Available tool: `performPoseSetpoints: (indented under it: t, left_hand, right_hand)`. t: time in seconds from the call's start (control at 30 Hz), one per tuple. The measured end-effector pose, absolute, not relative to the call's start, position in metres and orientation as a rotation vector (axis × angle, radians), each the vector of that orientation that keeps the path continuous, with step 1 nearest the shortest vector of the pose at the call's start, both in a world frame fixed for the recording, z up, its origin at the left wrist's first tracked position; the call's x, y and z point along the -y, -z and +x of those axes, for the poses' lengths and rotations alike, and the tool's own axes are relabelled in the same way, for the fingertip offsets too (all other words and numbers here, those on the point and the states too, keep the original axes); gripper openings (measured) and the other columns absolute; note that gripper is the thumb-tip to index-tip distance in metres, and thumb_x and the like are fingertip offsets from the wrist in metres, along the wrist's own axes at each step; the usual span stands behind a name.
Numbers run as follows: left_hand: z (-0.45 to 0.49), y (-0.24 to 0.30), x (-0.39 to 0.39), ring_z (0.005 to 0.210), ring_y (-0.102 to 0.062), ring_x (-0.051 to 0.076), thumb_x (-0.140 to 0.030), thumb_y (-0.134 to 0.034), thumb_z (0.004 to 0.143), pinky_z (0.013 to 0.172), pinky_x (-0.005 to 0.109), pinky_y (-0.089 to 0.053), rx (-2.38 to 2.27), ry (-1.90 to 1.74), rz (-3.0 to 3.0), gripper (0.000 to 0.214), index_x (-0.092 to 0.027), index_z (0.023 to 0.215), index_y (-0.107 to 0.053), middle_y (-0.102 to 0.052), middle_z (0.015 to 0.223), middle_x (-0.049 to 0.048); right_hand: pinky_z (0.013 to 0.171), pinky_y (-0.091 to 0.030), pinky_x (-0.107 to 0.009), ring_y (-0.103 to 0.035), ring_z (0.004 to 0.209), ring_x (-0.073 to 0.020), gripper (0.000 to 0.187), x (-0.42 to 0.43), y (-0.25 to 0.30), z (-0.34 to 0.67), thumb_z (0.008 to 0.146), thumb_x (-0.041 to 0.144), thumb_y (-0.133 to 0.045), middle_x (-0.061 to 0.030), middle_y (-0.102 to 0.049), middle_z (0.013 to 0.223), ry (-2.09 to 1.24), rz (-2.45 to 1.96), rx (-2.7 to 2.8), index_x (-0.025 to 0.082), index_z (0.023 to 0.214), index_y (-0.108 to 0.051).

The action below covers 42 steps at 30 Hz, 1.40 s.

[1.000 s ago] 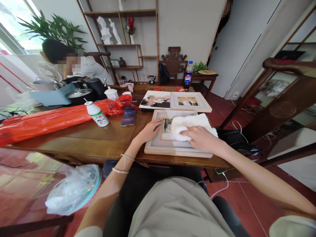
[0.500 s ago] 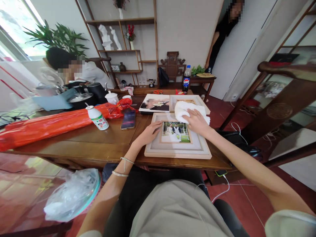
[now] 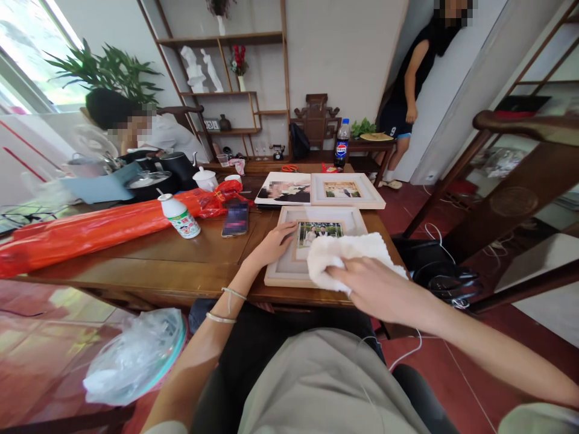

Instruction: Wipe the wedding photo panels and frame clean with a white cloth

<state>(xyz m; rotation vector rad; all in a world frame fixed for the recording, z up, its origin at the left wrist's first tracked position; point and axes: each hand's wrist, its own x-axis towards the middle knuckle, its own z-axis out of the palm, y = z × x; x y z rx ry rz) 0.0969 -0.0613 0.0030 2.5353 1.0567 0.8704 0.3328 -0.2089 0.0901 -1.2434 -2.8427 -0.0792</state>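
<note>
A light wooden picture frame (image 3: 289,281) lies flat at the table's front edge, around a photo of a couple (image 3: 312,231). My left hand (image 3: 272,244) rests on the frame's left side, fingers stretched out and lying flat. A white towel (image 3: 362,246) is bunched in my right hand (image 3: 362,283), which is closed on it. The towel covers the lower right of the frame and part of the photo. Just behind lie a second framed photo (image 3: 347,204) and a large portrait print (image 3: 289,199).
A smartphone (image 3: 235,219), a white drink bottle (image 3: 181,218) and a long red plastic-wrapped bundle (image 3: 113,220) lie to the left. A cola bottle (image 3: 341,147) stands behind the frames. One person (image 3: 167,135) sits far left; another (image 3: 407,90) stands by the doorway.
My right hand has brought the towel from the frame's top right corner down to its lower right. My left hand has stayed put. The person at the doorway has come further into view.
</note>
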Motion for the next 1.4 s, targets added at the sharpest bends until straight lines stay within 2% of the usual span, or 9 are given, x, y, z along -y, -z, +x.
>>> performPoseSetpoints:
  t: [0.13, 0.23, 0.4, 0.57, 0.7, 0.9, 1.03, 1.13, 1.4]
  left_hand:
    - [0.097, -0.003, 0.062, 0.126, -0.042, 0.021, -0.021, -0.039, 0.087, 0.108, 0.040, -0.031, -1.048, -0.875, 2.545, 0.038, -0.014, 0.123, -0.053, -0.051, 0.132, 0.0097]
    - [0.097, -0.004, 0.062, 0.126, -0.042, 0.021, -0.021, -0.039, 0.088, 0.108, 0.040, -0.031, -1.038, -0.882, 2.535, 0.038, -0.014, 0.123, -0.053, -0.050, 0.133, 0.0096]
    - [0.097, -0.005, 0.063, 0.127, -0.041, 0.021, -0.021, -0.039, 0.088, 0.108, 0.040, -0.031, -1.038, -0.856, 2.524, 0.039, -0.014, 0.123, -0.053, -0.049, 0.133, 0.0093]
    - [0.097, -0.006, 0.064, 0.127, -0.041, 0.021, -0.022, -0.039, 0.088, 0.108, 0.041, -0.031, -1.061, -0.843, 2.514, 0.039, -0.014, 0.123, -0.053, -0.048, 0.134, 0.0102]
    - [0.097, -0.007, 0.064, 0.127, -0.041, 0.021, -0.022, -0.039, 0.088, 0.108, 0.040, -0.031, -1.067, -0.829, 2.519, 0.038, -0.015, 0.124, -0.052, -0.048, 0.134, 0.0096]
    - [0.097, -0.006, 0.064, 0.127, -0.041, 0.021, -0.022, -0.039, 0.088, 0.108, 0.039, -0.030, -1.056, -0.841, 2.530, 0.038, -0.011, 0.122, -0.053, -0.049, 0.133, 0.0119]
    - [0.097, -0.006, 0.064, 0.127, -0.041, 0.021, -0.020, -0.040, 0.087, 0.108, 0.040, -0.031, -1.056, -0.840, 2.543, 0.038, -0.014, 0.122, -0.053, -0.049, 0.134, 0.0099]
    - [0.097, -0.006, 0.064, 0.127, -0.041, 0.021, -0.020, -0.039, 0.087, 0.108, 0.040, -0.031, -1.052, -0.839, 2.551, 0.038, -0.014, 0.122, -0.053, -0.049, 0.133, 0.0098]
    - [0.097, -0.003, 0.062, 0.127, -0.041, 0.021, -0.022, -0.039, 0.088, 0.108, 0.040, -0.031, -1.062, -0.857, 2.533, 0.039, -0.014, 0.124, -0.052, -0.049, 0.134, 0.0103]
  right_hand:
    - [0.089, -0.039, -0.042, -0.047, 0.113, -0.0291, 0.047, 0.227, -0.078, 0.321, 0.067, 0.005, -0.046, -0.0140, -0.054, 0.120, 0.102, -1.072, 2.797, 0.017, 0.111, -0.056]
    - [0.098, -0.032, -0.045, -0.040, 0.122, -0.0292, 0.051, 0.207, -0.062, 0.321, 0.065, 0.003, -0.048, -0.0131, -0.045, 0.134, 0.147, -1.087, 2.714, 0.019, 0.114, -0.056]
    - [0.097, -0.032, -0.044, -0.043, 0.119, -0.0277, 0.052, 0.143, -0.055, 0.342, 0.068, 0.000, -0.048, -0.0102, -0.050, 0.130, 0.318, -1.324, 2.645, 0.022, 0.114, -0.059]
    - [0.095, -0.031, -0.046, -0.040, 0.120, -0.0306, 0.054, 0.086, -0.061, 0.353, 0.070, -0.002, -0.044, -0.0150, -0.051, 0.127, 0.553, -1.518, 2.535, 0.017, 0.119, -0.055]
    - [0.088, -0.036, -0.041, -0.046, 0.111, -0.0291, 0.052, 0.088, -0.064, 0.339, 0.067, -0.002, -0.045, -0.0133, -0.057, 0.116, 0.387, -1.450, 2.698, 0.017, 0.114, -0.058]
    - [0.075, -0.042, -0.034, -0.056, 0.092, -0.0239, 0.050, 0.174, -0.082, 0.313, 0.069, 0.004, -0.044, -0.0106, -0.060, 0.105, 0.041, -1.190, 2.843, 0.022, 0.114, -0.058]
    - [0.082, -0.041, -0.037, -0.051, 0.106, -0.0261, 0.050, 0.209, -0.084, 0.308, 0.067, 0.004, -0.045, -0.0108, -0.053, 0.123, 0.010, -1.026, 2.857, 0.021, 0.111, -0.059]
    - [0.091, -0.038, -0.042, -0.045, 0.117, -0.0282, 0.049, 0.199, -0.071, 0.310, 0.068, 0.005, -0.047, -0.0113, -0.047, 0.132, 0.079, -1.062, 2.800, 0.021, 0.113, -0.058]
    - [0.092, -0.034, -0.047, -0.041, 0.118, -0.0319, 0.048, 0.104, -0.056, 0.326, 0.073, 0.001, -0.046, -0.0140, -0.047, 0.131, 0.482, -1.464, 2.649, 0.020, 0.115, -0.060]
